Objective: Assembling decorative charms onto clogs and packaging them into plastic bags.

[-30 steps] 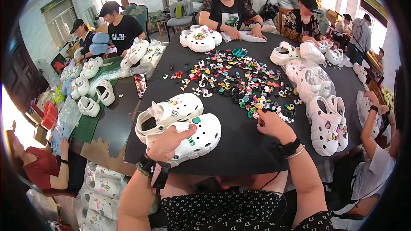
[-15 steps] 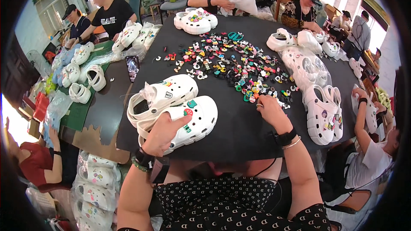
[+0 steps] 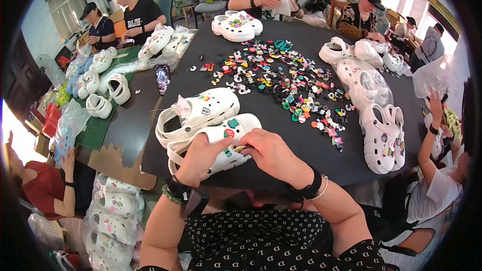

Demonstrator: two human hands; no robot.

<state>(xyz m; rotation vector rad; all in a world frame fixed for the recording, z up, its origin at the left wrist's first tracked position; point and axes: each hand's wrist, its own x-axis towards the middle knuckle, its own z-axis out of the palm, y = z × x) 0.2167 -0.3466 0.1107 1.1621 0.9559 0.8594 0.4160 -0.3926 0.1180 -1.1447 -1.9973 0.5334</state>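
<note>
My left hand (image 3: 201,158) grips the near white clog (image 3: 247,126) by its side, with the thumb lying along its upper. A strawberry charm (image 3: 229,133) and green charms sit in this clog's holes. At the clog's near side, my right hand (image 3: 271,153) pinches a small shoe charm (image 3: 241,149), of which only a bit of yellow shows between the fingers. The charm seems to touch the clog; the fingers hide the hole under it. Just behind lies the matching white clog (image 3: 221,101), bearing a few charms and turned the same way.
Loose shoe charms (image 3: 301,81) spread over the dark table (image 3: 201,81). White clogs stand at the table's far edge (image 3: 237,26) and right side (image 3: 377,140), some in clear plastic. A phone (image 3: 162,79) lies at left. Several people work around, one lifting a plastic bag (image 3: 433,76).
My right hand has left the edge of the charm pile and come left to the near clog, with a charm in its fingers. My left hand keeps its hold on the clog.
</note>
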